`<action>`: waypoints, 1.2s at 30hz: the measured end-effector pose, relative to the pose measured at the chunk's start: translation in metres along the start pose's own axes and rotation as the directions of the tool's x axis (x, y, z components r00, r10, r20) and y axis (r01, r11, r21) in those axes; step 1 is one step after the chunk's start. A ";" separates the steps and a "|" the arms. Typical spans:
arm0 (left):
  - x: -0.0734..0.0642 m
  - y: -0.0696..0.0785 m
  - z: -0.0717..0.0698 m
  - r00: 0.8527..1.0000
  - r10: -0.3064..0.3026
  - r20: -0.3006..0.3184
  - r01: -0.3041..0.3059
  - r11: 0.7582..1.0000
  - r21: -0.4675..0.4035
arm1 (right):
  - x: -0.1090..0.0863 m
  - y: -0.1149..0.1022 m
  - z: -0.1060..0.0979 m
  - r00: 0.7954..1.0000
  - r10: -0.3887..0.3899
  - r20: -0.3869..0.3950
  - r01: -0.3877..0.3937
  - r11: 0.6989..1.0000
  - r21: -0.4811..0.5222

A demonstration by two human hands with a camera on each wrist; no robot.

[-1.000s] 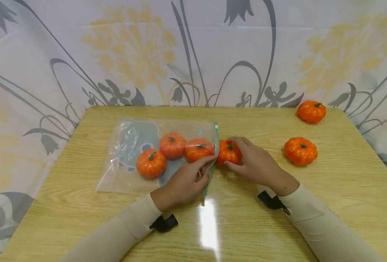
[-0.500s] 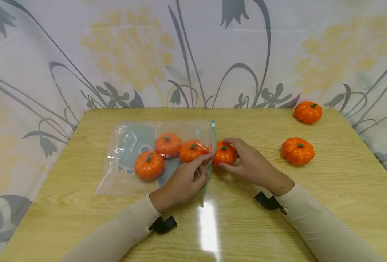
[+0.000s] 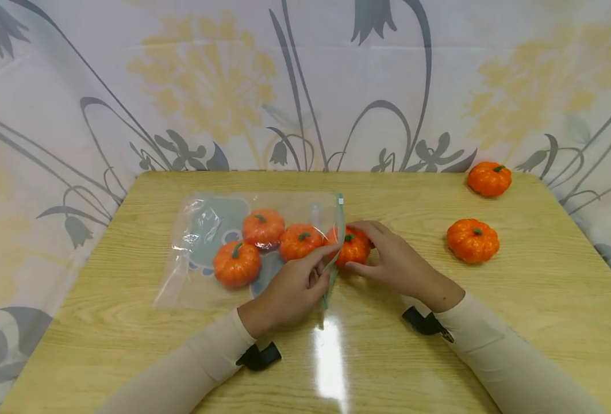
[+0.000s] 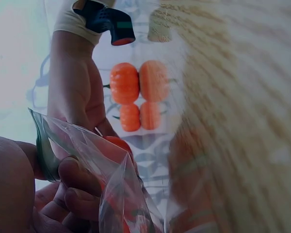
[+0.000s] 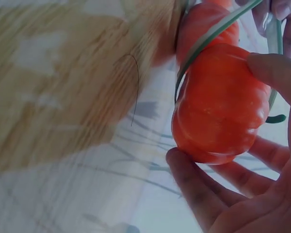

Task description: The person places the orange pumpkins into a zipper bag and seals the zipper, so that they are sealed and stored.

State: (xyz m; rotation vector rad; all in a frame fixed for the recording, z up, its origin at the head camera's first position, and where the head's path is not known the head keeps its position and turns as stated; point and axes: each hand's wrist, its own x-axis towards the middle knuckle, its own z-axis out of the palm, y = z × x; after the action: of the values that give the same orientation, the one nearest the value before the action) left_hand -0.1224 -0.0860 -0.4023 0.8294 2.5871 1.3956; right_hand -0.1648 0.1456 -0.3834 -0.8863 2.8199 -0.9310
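A clear zip bag (image 3: 178, 284) with a green-edged mouth lies flat on the table, a blue-grey print showing on it. My left hand (image 3: 289, 290) pinches the bag's mouth, its thumb and fingers on the plastic near the green strip (image 4: 46, 153). Three orange toy pumpkins with green stems are inside: one nearest me (image 3: 236, 264), one behind it (image 3: 262, 227), one toward the mouth (image 3: 297, 241). Another pumpkin (image 3: 356, 253) sits partly within the mouth. Around its outer side, the thumb and fingers of my right hand (image 3: 398, 261) hold it; the right wrist view shows this pumpkin (image 5: 223, 102) close.
Two more pumpkins stand to the right on the wooden table (image 3: 543, 322): one at mid-depth (image 3: 472, 241), one near the back edge (image 3: 490, 179). A flower-patterned cloth (image 3: 336, 86) hangs behind the table.
My right hand has moved left with its pumpkin, which has gone from beside the bag's mouth to partly inside it. The pumpkins inside have shifted slightly left. My left hand keeps its pinch.
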 end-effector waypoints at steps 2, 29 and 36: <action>0.001 0.000 0.000 1.000 0.006 0.001 -0.006 1.000 0.001 | -0.001 0.001 0.000 1.000 0.001 0.001 -0.001 1.000 0.006; -0.001 0.002 0.003 1.000 0.019 0.017 -0.019 1.000 -0.001 | 0.000 0.003 0.013 0.999 -0.031 0.008 0.029 0.977 0.210; -0.002 0.003 0.001 0.999 0.027 0.028 -0.026 1.000 -0.005 | 0.002 0.001 0.012 0.999 0.037 0.039 -0.044 0.980 0.195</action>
State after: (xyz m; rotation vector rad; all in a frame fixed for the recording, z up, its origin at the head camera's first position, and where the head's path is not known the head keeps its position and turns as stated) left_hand -0.1193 -0.0850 -0.4006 0.8794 2.5603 1.3861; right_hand -0.1651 0.1390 -0.3935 -0.8087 2.6489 -1.1507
